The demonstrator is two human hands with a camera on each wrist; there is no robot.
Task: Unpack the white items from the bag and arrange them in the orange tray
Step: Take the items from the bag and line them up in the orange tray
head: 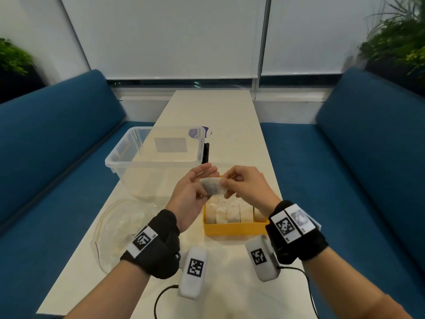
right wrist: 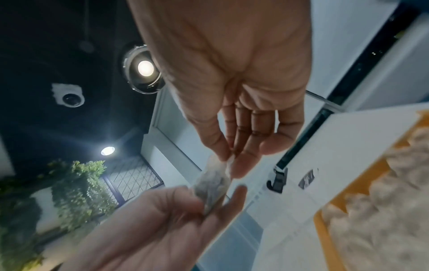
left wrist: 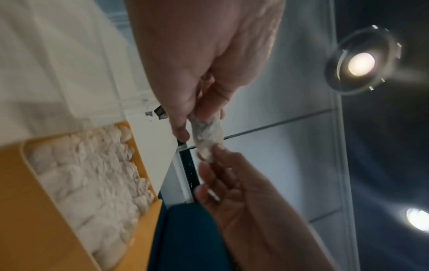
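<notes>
Both hands hold one small white packet (head: 212, 186) in the air just above the orange tray (head: 236, 229). My left hand (head: 203, 180) grips its left end between thumb and fingers. My right hand (head: 225, 180) pinches its right corner. The left wrist view shows the left hand's fingertips (left wrist: 183, 133) on the packet (left wrist: 206, 133), with the tray (left wrist: 27, 210) below. From the right wrist, the right hand's fingertips (right wrist: 223, 152) pinch the packet (right wrist: 211, 187). Several white packets (head: 230, 212) stand in rows inside the tray. A crumpled clear bag (head: 119, 226) lies left of the tray.
A large clear plastic bin (head: 156, 157) stands behind the bag, with a black object (head: 206, 153) at its right side. The narrow white table (head: 218, 107) runs away between two blue benches (head: 57, 146). Plants stand at both far corners.
</notes>
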